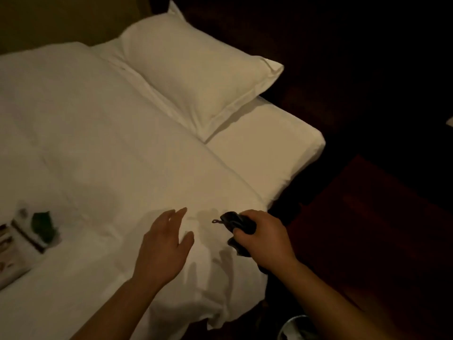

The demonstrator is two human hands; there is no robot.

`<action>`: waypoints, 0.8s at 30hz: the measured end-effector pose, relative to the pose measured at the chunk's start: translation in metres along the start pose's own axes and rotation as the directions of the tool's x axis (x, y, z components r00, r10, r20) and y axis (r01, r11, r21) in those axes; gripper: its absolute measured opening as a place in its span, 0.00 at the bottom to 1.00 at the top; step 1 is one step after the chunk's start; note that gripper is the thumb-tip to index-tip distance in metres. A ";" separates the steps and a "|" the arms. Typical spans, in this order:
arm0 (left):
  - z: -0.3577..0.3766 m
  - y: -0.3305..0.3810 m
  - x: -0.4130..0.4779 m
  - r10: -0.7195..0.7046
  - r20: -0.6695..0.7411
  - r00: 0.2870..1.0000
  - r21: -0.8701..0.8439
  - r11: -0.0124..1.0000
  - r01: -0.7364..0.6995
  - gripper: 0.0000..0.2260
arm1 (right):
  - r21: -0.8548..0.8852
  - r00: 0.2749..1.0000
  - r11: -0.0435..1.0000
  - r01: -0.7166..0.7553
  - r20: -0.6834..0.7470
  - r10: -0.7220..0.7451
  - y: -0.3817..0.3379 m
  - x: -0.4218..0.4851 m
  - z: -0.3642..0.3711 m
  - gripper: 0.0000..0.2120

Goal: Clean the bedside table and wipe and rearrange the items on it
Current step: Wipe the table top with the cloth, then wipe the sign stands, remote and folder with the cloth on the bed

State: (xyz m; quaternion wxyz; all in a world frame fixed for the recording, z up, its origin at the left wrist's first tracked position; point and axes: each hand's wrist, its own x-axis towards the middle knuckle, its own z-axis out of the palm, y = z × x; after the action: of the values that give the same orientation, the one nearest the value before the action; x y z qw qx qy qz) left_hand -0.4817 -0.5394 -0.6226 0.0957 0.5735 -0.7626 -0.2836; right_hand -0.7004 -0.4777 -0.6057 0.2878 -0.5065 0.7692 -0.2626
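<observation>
Two hands are over the white duvet [98,148] near the bed's right edge. The right hand [266,239] curls its fingers [250,215] round a bunched dark cloth [235,222], whose small loop points left; its long axis is unclear. The left hand [166,244], just beside it, has straight fingers and holds nothing. Smooth duvet stretches ahead to the pillow [196,77]. A booklet [22,244] lies far left, and dark floor [367,217] borders the right.

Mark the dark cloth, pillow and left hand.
dark cloth [235,221]: head view, bunched part near its loop.
pillow [196,69]: head view, middle of its top face.
left hand [164,249]: head view, back of the hand.
</observation>
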 end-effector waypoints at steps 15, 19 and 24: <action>-0.120 -0.180 -0.039 -0.311 -0.094 0.946 0.005 0.950 0.313 0.29 | 0.041 0.955 0.977 0.209 0.207 -0.213 -0.196 0.036 0.136 0.16; -0.137 -0.217 -0.048 -0.418 -0.104 0.902 -0.173 0.901 0.398 0.25 | -0.002 0.944 0.971 0.238 0.237 -0.231 -0.229 0.038 0.167 0.13; -0.144 -0.264 -0.041 -0.478 -0.086 0.874 -0.181 0.871 0.458 0.26 | 0.020 0.929 0.977 0.211 0.307 -0.207 -0.240 0.041 0.202 0.09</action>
State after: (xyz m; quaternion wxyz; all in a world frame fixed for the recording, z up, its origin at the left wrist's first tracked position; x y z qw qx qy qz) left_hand -0.1842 -0.5952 -0.6404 0.1170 0.7489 -0.5687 -0.3194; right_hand -0.4197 -0.6223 -0.5868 0.3710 -0.6219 0.6585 -0.2046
